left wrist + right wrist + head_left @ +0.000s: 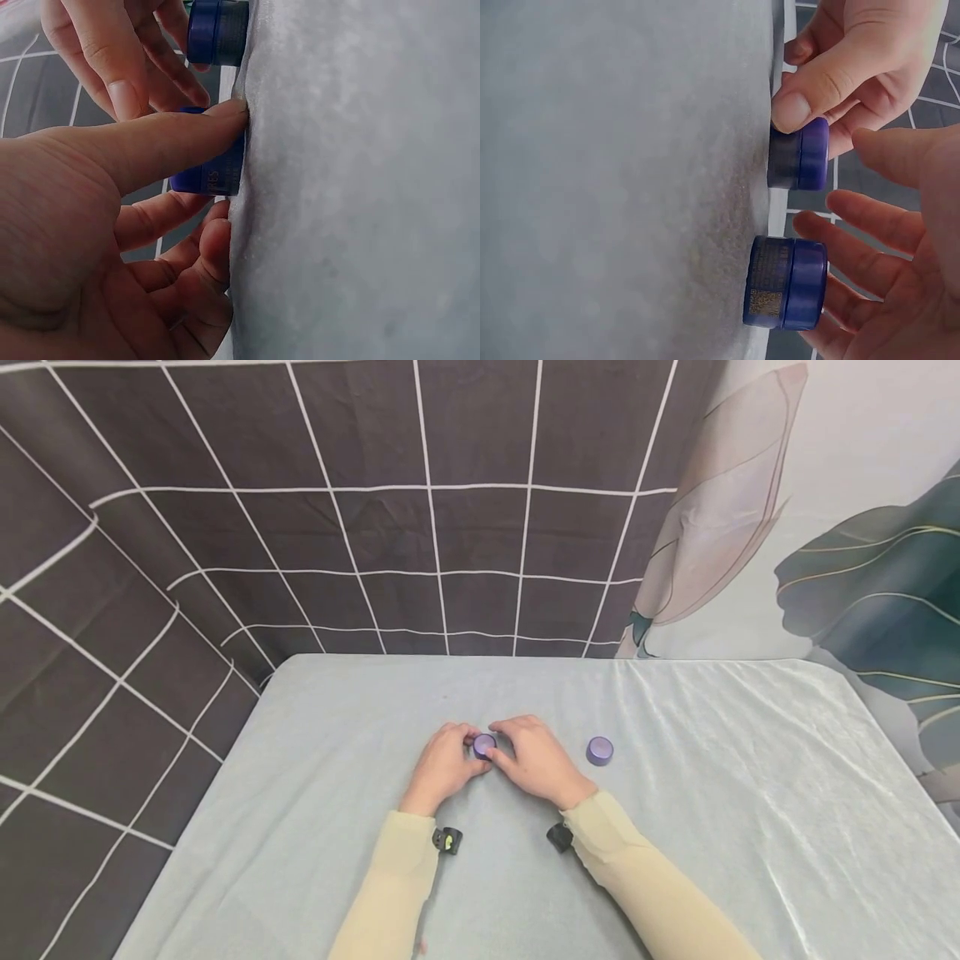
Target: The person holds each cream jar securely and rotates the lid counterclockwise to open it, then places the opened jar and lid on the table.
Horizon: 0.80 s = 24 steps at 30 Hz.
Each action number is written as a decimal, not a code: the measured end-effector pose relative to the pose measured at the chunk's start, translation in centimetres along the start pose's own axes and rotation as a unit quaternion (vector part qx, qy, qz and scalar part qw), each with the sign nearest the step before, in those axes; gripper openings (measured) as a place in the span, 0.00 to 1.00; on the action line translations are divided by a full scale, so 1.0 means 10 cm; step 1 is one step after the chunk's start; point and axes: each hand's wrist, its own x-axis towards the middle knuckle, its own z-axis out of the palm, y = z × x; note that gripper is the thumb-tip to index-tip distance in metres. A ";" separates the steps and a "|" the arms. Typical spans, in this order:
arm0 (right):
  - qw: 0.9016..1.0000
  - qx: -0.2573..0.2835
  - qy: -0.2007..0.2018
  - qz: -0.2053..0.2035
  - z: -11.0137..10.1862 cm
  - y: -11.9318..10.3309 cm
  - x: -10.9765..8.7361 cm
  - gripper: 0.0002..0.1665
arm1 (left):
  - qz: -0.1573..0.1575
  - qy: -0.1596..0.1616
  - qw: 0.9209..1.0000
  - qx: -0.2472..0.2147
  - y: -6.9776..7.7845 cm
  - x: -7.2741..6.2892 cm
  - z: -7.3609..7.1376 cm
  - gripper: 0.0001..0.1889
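A small round cosmetic jar [484, 742] with a purple-blue lid stands upright on the cloth. My left hand [441, 768] pinches it low between thumb and fingers; the left wrist view shows the thumb along the side of this jar [206, 177]. To its right hovers my right hand [542, 760], fingers loosely spread. In the right wrist view, a slight gap lies between the right thumb and the held jar's lid [814, 157]. A second matching jar [600, 751], lid on, stands to the right of the right hand; printing and a square code show on this jar [769, 281].
Pale grey-blue cloth [697, 827] covers the table, wrinkled toward the right. Dark curtains [375, 443] with a white grid hang behind and at the left. A leaf-patterned curtain [757, 543] hangs at the back right. Each wrist bears a small black camera [448, 841].
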 end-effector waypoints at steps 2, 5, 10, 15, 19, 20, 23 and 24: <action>1.000 0.004 -0.003 0.004 0.00 0.00 0.00 0.21 | 0.000 0.002 1.000 0.005 0.00 0.01 0.01 0.22; 1.000 0.007 -0.005 0.010 0.00 0.00 0.01 0.22 | 0.002 0.005 1.000 0.014 -0.01 0.02 0.01 0.21; 1.000 0.005 -0.005 0.014 0.00 -0.02 0.02 0.22 | 0.001 0.007 1.000 0.014 0.00 0.02 0.01 0.21; 1.000 0.003 -0.006 0.022 0.02 -0.04 0.03 0.22 | 0.002 0.008 1.000 0.005 -0.01 0.02 0.01 0.18; 1.000 0.003 -0.005 0.024 0.02 -0.06 0.03 0.22 | -0.001 0.011 1.000 -0.007 -0.02 0.02 0.01 0.17; 1.000 0.002 -0.004 0.024 0.02 -0.06 0.04 0.21 | -0.001 0.011 1.000 -0.010 -0.03 0.02 0.01 0.16; 1.000 0.004 0.000 0.019 0.02 -0.07 0.04 0.20 | -0.003 0.012 1.000 -0.011 -0.03 0.03 0.00 0.16; 1.000 0.005 0.001 0.018 0.02 -0.07 0.04 0.19 | -0.004 0.012 1.000 -0.011 -0.04 0.03 0.00 0.15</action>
